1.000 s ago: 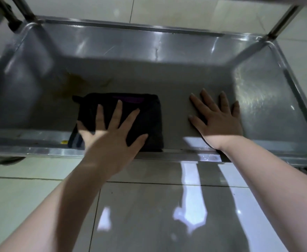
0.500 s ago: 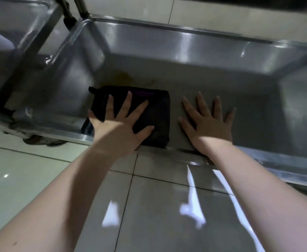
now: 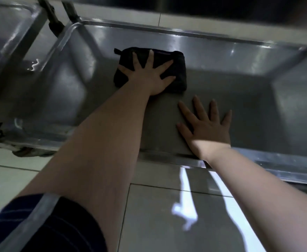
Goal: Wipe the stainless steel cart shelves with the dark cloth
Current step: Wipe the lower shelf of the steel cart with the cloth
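Resting flat at 3 o'clock of centre, the right hand [image 3: 206, 128] lies on the bare shelf [image 3: 249, 106] floor just behind the front rim, fingers straight and spread, holding nothing. The cloth [image 3: 181, 70] lies at 11 o'clock from it, apart, folded, near the back wall. The left hand [image 3: 149, 75] presses on top of the cloth, fingers splayed straight, palm at its near edge.

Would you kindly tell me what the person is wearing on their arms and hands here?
Both hands are bare: no gloves, rings or watch on the left hand or the right hand. The forearms are uncovered too. The left upper arm wears a dark navy sleeve with thin paler stripes. No sleeve shows on the right arm within the frame.
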Demonstrator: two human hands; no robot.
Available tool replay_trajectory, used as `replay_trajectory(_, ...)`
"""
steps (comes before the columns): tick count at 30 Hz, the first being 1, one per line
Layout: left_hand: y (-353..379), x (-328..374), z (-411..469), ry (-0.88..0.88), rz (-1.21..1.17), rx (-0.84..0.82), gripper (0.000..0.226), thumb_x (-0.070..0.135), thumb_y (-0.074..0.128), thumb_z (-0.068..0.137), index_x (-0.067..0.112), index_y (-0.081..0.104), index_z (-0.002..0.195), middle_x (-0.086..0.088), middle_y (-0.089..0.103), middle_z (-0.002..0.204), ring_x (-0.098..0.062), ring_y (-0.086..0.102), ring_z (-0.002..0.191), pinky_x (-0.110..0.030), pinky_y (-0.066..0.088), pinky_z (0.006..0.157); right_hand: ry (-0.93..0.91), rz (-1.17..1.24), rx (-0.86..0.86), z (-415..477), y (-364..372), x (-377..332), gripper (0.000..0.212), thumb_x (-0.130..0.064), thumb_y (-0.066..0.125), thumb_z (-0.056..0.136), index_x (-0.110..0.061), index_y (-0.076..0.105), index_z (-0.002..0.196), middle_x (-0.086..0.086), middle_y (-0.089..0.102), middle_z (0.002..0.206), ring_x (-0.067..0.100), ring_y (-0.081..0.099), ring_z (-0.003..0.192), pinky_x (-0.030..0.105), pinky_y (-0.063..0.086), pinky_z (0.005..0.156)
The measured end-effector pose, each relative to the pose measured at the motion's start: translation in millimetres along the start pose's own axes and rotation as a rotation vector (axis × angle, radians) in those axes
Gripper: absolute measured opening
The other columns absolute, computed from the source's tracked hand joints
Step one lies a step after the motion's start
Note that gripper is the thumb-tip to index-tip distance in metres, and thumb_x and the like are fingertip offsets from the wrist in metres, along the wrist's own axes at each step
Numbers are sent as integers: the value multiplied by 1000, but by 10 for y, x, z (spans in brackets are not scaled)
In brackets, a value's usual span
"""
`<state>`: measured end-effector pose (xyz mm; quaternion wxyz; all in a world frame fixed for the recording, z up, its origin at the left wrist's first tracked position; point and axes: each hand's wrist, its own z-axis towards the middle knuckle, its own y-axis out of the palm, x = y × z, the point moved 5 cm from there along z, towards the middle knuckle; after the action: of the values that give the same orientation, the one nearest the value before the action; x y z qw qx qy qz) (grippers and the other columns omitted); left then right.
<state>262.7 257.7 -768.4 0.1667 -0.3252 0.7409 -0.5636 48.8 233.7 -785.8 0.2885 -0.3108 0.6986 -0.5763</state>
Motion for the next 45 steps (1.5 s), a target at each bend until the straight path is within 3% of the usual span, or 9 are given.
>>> replay_trajectory(7, 173, -235, -507, 59, 46, -14, 65, 81, 16, 87, 64, -7, 145, 9, -22, 163, -39, -20, 147, -78, -5, 106, -8, 35, 13, -82, 5, 14, 61, -68, 21, 93, -58, -3, 149, -15, -7, 164, 31, -12, 151, 65, -7, 114)
replay_trajectory(14, 541, -721, -1739, -26, 170, -3, 66, 85, -17, 65, 69, -37, 125, 10, -28, 160, -38, -17, 148, -74, 7, 108, -8, 36, 37, -111, 17, 9, 64, -73, 11, 87, -60, -4, 147, -17, -6, 164, 31, -10, 151, 64, -7, 115)
replay_trajectory(18, 525, -669, -1627, -77, 110, -16, 66, 90, -9, 70, 69, -31, 129, 11, -33, 158, -40, -24, 146, -78, 1, 105, 3, 25, 25, -112, 38, 2, 67, -72, 8, 84, -60, -7, 148, -16, -7, 164, 32, -11, 151, 63, -9, 116)
replay_trajectory(23, 189, -462, -623, -56, -4, 37, 63, 80, 15, 87, 65, -7, 144, 7, -23, 162, -42, -22, 146, -81, -6, 103, 5, 20, 26, -98, 38, 16, 70, -73, 0, 79, -59, -8, 148, -15, -8, 164, 32, -11, 151, 63, -8, 115)
replay_trajectory(29, -33, -308, -2, -45, -25, 0, 67, 81, 19, 89, 60, -4, 148, 6, -22, 163, -41, -23, 146, -80, -7, 104, 8, 34, 6, -43, 20, 54, 68, -73, 6, 81, -60, -7, 146, -17, -7, 164, 29, -11, 151, 63, -8, 116)
replay_trajectory(35, 140, -510, -640, -8, 40, 17, 63, 81, 17, 87, 65, -7, 143, 12, -19, 163, -36, -16, 149, -77, -1, 107, 3, 45, 9, -47, 25, 65, 71, -74, 3, 76, -61, -4, 146, -18, -7, 164, 29, -10, 151, 64, -7, 115)
replay_trajectory(40, 477, -879, -1605, -11, 164, 69, 68, 88, -6, 71, 69, -22, 135, 12, -21, 162, -35, -14, 149, -72, 8, 109, 7, 25, -17, -16, 10, 60, 61, -71, 16, 90, -61, -3, 147, -18, -9, 164, 29, -12, 151, 65, -8, 114)
replay_trajectory(45, 478, -898, -1653, -31, 130, 48, 68, 83, 2, 75, 68, -20, 137, 12, -23, 161, -35, -18, 148, -74, 3, 108, 152, 244, 32, -20, -128, -320, 55, -53, 31, 100, -58, 7, 149, -24, -12, 161, 43, -25, 145, 63, -17, 111)
